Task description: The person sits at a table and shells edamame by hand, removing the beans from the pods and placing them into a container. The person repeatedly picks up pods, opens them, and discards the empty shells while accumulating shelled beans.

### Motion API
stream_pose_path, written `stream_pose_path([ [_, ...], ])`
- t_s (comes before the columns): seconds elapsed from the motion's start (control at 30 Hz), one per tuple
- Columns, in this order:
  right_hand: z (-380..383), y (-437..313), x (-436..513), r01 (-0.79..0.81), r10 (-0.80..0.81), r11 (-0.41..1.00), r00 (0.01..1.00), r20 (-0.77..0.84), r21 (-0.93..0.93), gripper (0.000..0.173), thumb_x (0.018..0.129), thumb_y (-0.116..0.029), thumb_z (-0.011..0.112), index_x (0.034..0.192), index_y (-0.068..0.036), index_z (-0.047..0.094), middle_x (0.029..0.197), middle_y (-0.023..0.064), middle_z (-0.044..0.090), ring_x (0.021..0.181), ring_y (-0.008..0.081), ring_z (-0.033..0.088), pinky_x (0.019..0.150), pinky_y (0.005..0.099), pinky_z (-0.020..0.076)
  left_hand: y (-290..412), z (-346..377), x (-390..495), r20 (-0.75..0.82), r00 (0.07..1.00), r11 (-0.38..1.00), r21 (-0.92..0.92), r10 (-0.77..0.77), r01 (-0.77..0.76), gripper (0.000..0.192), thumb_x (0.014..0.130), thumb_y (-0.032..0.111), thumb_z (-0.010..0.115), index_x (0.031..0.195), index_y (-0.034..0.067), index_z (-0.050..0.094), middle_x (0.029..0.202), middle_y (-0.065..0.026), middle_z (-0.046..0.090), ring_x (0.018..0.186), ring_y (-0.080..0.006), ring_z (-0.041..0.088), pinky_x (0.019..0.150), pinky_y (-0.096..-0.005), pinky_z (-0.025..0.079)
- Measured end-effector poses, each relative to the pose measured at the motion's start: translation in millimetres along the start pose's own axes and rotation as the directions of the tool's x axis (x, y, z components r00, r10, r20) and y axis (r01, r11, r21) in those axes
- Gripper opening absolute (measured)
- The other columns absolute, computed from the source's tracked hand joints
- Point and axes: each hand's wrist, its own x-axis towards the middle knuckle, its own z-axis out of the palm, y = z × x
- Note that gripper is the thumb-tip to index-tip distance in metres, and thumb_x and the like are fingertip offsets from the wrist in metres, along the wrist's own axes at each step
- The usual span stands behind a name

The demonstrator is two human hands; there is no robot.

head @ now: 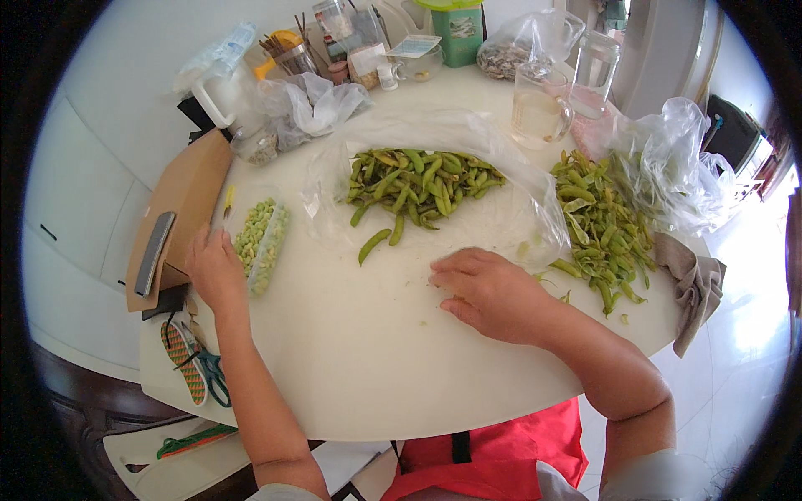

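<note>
My left hand (pixel 216 266) is at the left side of a clear plastic container (pixel 265 245), its fingers bent. Whether it touches the container or holds something cannot be made out. Shelled green beans (pixel 252 233) fill the container. Over the middle of the table, my right hand (pixel 489 294) has its thumb apart from slightly curled fingers, with nothing seen in it. Beyond it, green soybean pods (pixel 426 181) are heaped on a spread clear plastic bag (pixel 476 228). One loose pod (pixel 374 247) lies at the near side. Opened pods and hulls (pixel 601 232) are piled right of my right hand.
A cardboard box (pixel 182 200), a yellow-handled tool (pixel 229 197) and scissors (pixel 215 376) lie at the left. Toward the back right stand a glass measuring jug (pixel 539 113) and a glass jar (pixel 594 72). A grey-brown cloth (pixel 689 288) hangs over the right edge of the white table (pixel 376 376).
</note>
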Motion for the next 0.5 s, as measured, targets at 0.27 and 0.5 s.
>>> stream_pose_path([
  [0.27, -26.9, -7.5, 5.1, -0.139, 0.169, 0.967, 0.977, 0.133, -0.212, 0.026, 0.082, -0.026, 0.059, 0.067, -0.005, 0.06, 0.068, 0.01, 0.059, 0.076, 0.0289, 0.058, 0.075, 0.0386, 0.0448, 123.9, -35.8, -48.1, 0.066, 0.913, 0.719, -0.64, 0.402, -0.27, 0.023, 0.076, 0.011, 0.067, 0.098, 0.006, 0.062, 0.098, -0.009, 0.058, 0.09, -0.0268, 0.058, 0.077, -0.0352, 0.048],
  [0.5, -14.0, -10.8, 5.3, -0.148, 0.148, 0.989, 0.989, 0.013, 0.019, 0.021, 0.082, -0.021, 0.06, 0.072, -0.002, 0.057, 0.071, 0.0122, 0.057, 0.071, 0.0301, 0.058, 0.065, 0.039, 0.0467, 122.1, -24.9, -52.5, 0.355, 0.833, 0.75, -0.653, 0.424, -0.103, 0.02, 0.079, 0.006, 0.063, 0.098, 0.003, 0.063, 0.094, -0.0126, 0.06, 0.085, -0.0268, 0.058, 0.075, -0.0338, 0.048],
])
